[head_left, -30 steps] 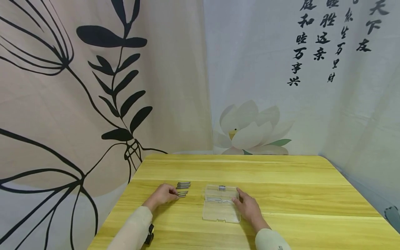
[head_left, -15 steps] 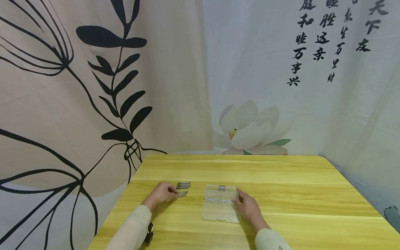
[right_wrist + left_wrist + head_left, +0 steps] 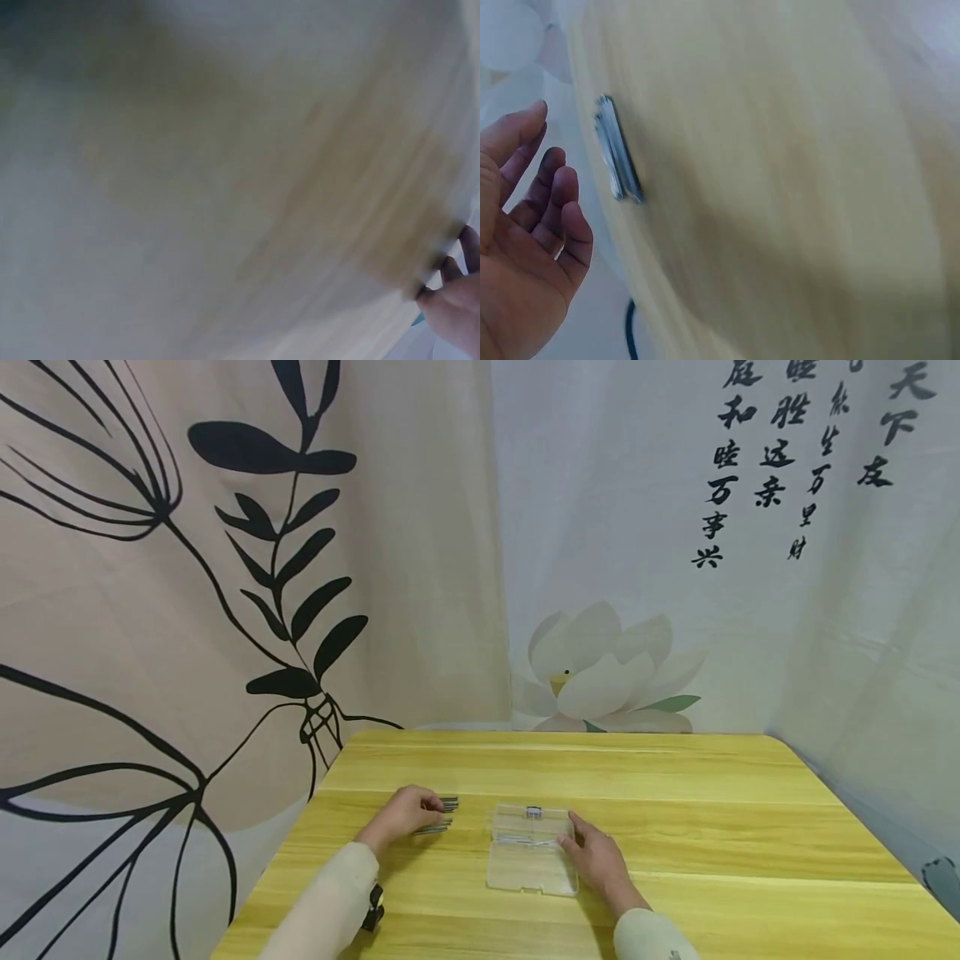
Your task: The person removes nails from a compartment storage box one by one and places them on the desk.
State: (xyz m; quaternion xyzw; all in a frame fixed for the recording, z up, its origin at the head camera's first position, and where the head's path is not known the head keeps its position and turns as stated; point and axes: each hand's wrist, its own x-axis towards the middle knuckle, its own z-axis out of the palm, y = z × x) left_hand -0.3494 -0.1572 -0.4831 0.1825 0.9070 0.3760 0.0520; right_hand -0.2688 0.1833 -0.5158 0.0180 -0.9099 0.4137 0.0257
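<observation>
My left hand (image 3: 411, 810) is over the left ends of two small groups of thin grey metal rods, left of the middle of the table. The farther group (image 3: 450, 804) is partly hidden by the fingers; the nearer group (image 3: 433, 828) shows beside them. In the left wrist view its fingers are loosely bent with nothing between them, apart from the metal rods (image 3: 618, 150). My right hand (image 3: 596, 860) holds the right edge of a clear plastic box (image 3: 532, 868), thumb on the near side of the edge. The box lies open, with thin pale rods (image 3: 525, 840) along its middle.
The wooden table (image 3: 712, 827) carries the box and rods. Behind it hangs a printed curtain (image 3: 420, 568) with plants, a lotus and writing. A black device (image 3: 372, 910) sits by the left sleeve. The right wrist view is blurred.
My left hand has moved slightly away and to the right, from beside the nearer rods to over the farther group's left ends. The right hand and box stay in place.
</observation>
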